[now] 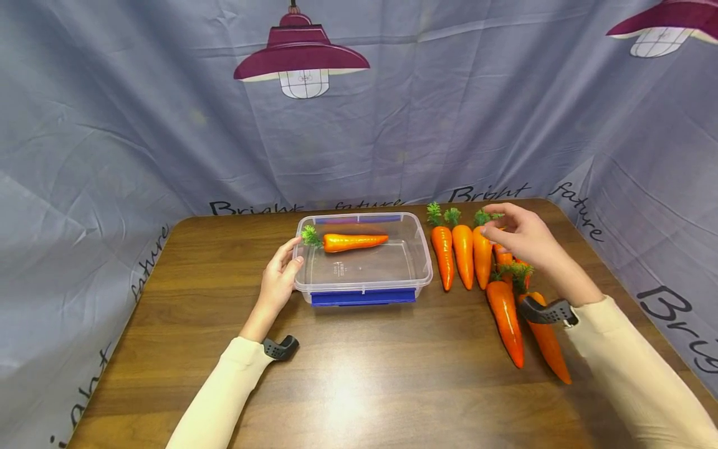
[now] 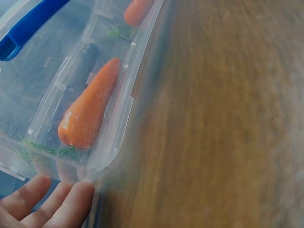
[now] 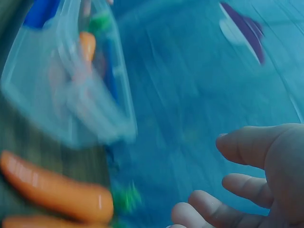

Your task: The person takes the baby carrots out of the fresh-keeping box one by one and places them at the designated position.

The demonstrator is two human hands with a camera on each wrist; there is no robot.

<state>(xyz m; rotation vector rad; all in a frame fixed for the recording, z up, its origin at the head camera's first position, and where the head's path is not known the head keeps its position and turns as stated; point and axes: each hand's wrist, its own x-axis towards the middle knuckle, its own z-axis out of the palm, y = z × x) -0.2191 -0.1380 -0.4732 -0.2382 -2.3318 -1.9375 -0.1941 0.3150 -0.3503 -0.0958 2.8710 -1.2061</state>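
Note:
A clear plastic box [image 1: 370, 274] with blue clips stands on the table. One orange carrot [image 1: 354, 242] with a green tuft lies inside along its back wall, tuft to the left. My left hand [image 1: 278, 274] touches the left end of the box; in the left wrist view its fingertips [image 2: 80, 192] rest against the outer wall, thumb hidden. My right hand [image 1: 521, 234] hovers over the tops of several carrots right of the box, fingers apart and loosely bent, holding nothing. Nearest beneath it is an upright-lying carrot [image 1: 482, 257], its tuft partly by the fingers.
Two carrots lie in a row beside the box: one next to its wall [image 1: 443, 257], another [image 1: 463, 257] to the right. Nearer the front lie a large carrot [image 1: 506, 321] and another carrot [image 1: 546, 340] partly under the right wrist. A grey printed curtain [image 1: 392, 137] hangs behind the table [image 1: 224, 268].

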